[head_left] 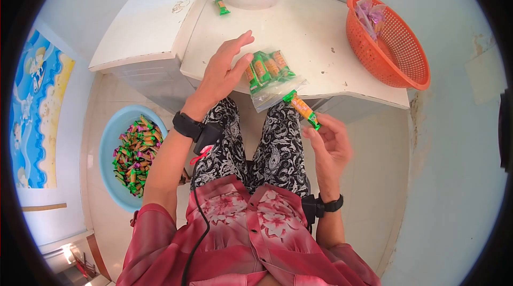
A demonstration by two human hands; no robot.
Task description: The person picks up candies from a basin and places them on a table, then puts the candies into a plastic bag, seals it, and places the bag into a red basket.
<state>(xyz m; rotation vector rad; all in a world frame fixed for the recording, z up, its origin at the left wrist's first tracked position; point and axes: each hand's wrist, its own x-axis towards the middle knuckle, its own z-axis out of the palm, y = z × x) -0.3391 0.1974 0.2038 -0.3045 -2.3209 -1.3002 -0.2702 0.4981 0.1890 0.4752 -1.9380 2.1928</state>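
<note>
Above your red shirt (251, 222), your right hand (331, 144) pinched one candy (302, 108).
Your left hand (224, 72) was spread, its fingers touching the clear bag (272, 85) of candies at the table (320, 35) edge, just beyond the pinched candy. A blue bowl (108, 141) of candies sat beside your left forearm.
</note>
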